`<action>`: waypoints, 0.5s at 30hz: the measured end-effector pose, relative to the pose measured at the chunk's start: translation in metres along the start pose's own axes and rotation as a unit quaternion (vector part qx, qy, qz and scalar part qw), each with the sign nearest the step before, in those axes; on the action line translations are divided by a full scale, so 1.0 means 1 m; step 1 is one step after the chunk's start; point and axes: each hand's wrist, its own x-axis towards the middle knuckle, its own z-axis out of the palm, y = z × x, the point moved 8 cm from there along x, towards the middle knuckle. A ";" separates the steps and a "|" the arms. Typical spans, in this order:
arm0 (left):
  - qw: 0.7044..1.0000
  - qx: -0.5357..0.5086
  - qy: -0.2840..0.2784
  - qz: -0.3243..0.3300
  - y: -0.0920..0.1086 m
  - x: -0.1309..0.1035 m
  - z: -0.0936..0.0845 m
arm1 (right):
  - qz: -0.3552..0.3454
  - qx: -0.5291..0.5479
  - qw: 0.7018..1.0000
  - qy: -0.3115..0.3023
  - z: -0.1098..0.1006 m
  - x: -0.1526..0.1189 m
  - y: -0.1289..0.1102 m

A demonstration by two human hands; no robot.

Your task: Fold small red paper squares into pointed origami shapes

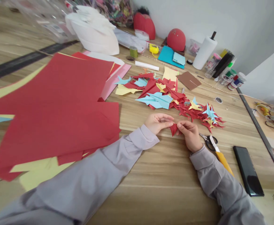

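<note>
folded red paper (pixel 173 129) | between left hand (pixel 157 123) and right hand (pixel 190 134) | both hands pinching it by fingertips

the single head-worn view looks forward and down across the near tabletop (pixel 160 190) toward a pale wall (pixel 235 22).

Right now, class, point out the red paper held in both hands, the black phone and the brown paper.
Held red paper (pixel 173 129), head view: its visible middle.
Black phone (pixel 248 170), head view: its screen.
Brown paper (pixel 188 80), head view: its flat face.
</note>
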 end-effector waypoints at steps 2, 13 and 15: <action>1.000 -0.007 -0.002 -0.005 0.000 0.000 0.000 | 0.004 0.000 1.000 0.000 0.000 0.000 0.000; 0.999 0.043 0.002 0.031 0.006 -0.002 0.002 | 0.012 0.007 1.000 0.017 -0.001 0.000 0.001; 0.998 0.053 0.003 0.034 0.006 -0.003 0.004 | 0.009 -0.004 1.000 0.020 0.000 0.000 0.000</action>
